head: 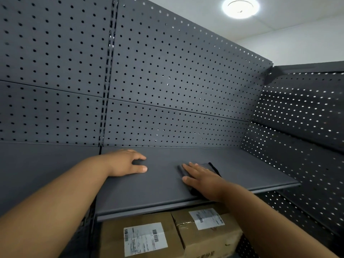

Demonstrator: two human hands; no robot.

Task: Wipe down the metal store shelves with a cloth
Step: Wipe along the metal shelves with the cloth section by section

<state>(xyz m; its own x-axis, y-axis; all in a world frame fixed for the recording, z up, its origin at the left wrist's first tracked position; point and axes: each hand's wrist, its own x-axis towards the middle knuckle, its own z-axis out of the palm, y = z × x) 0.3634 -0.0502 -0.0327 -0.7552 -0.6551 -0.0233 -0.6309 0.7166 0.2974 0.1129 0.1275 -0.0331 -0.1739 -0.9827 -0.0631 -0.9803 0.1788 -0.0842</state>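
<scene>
The right hand [202, 180] lies flat, fingers extended, pressing a dark cloth [212, 169] onto the dark metal shelf [162, 185], near its front edge. The left hand [128, 162] rests open, palm down, on the same shelf, well apart from the cloth. Bare shelf extends right of the cloth to the shelf's end and back to the pegboard panel [167, 75]. A second pegboard panel [301, 112] closes the right side. Two labelled cardboard boxes [149, 237] sit below. A ceiling lamp [240, 7] is lit.
</scene>
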